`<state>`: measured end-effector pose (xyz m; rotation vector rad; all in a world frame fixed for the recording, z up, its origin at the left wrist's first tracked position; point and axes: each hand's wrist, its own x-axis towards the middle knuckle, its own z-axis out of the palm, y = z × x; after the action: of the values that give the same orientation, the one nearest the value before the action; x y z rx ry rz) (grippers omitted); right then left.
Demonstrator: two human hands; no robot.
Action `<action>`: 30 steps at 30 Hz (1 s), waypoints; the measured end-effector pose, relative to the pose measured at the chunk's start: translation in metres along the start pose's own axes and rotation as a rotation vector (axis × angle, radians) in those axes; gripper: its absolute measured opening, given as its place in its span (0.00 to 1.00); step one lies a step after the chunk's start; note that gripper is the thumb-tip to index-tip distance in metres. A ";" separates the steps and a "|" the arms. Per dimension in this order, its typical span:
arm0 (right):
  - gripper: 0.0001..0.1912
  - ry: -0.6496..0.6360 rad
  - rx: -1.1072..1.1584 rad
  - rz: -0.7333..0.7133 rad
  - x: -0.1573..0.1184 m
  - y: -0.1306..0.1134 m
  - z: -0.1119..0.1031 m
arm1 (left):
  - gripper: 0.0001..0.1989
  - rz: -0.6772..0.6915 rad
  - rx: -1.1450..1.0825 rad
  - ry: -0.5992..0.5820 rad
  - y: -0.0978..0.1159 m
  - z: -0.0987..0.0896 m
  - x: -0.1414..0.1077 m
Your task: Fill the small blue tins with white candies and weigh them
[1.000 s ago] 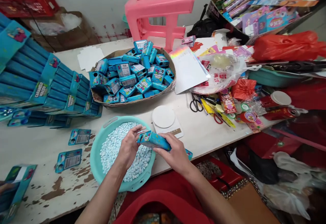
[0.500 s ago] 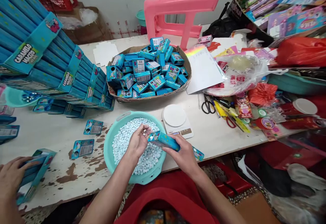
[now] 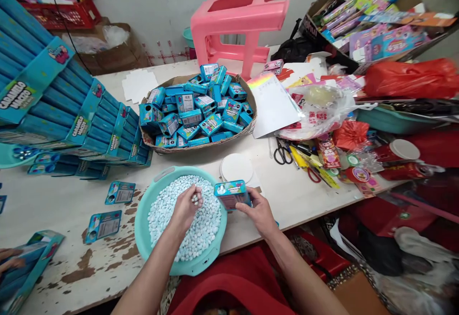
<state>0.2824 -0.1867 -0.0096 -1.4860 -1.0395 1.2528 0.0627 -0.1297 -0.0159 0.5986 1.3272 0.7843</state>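
Note:
My right hand (image 3: 260,212) grips a small blue candy box (image 3: 231,196) by its right end, thumb on the front. At its left end, pale candies show at an opening or window. My left hand (image 3: 185,208) is a short way left of the box, fingers curled around a few pale candies (image 3: 194,199). Below it stands a turquoise basin (image 3: 142,231) filled with small pale-blue candies (image 3: 163,210). A white kitchen scale (image 3: 236,167) lies just behind the box, partly covered by it.
A cardboard tray (image 3: 201,146) heaped with blue boxes stands behind the basin. Stacked display cartons (image 3: 82,119) rise at left. Two blue boxes (image 3: 103,226) lie on the stained table. Another person's hand (image 3: 10,260) holds a carton at lower left. Scissors (image 3: 282,152) lie right.
The candy box has turned to show its broad face, and my left hand has drawn back from its end, over the basin. The view has shifted somewhat.

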 end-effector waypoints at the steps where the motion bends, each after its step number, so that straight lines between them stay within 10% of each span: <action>1: 0.24 0.039 0.044 -0.007 0.010 0.004 -0.008 | 0.13 0.095 0.223 0.017 0.000 -0.005 0.000; 4: 0.24 0.097 0.083 -0.049 0.050 0.018 -0.033 | 0.15 0.357 0.742 0.082 0.001 -0.017 0.004; 8: 0.22 0.082 -0.016 -0.125 0.102 0.036 -0.049 | 0.17 0.429 0.844 0.036 0.016 -0.014 0.020; 18: 0.17 0.009 -0.254 -0.153 0.134 0.069 -0.046 | 0.14 0.704 0.817 0.191 0.117 0.076 0.105; 26: 0.36 0.058 -0.350 -0.182 0.120 0.066 -0.081 | 0.16 0.638 0.627 0.110 0.084 0.095 0.087; 30: 0.24 0.244 -0.283 -0.090 0.074 0.069 -0.126 | 0.17 0.541 0.614 0.092 0.067 0.082 0.065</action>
<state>0.4201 -0.1462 -0.0842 -1.7356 -1.1375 0.8615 0.1373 -0.0332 0.0090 1.4663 1.5152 0.8349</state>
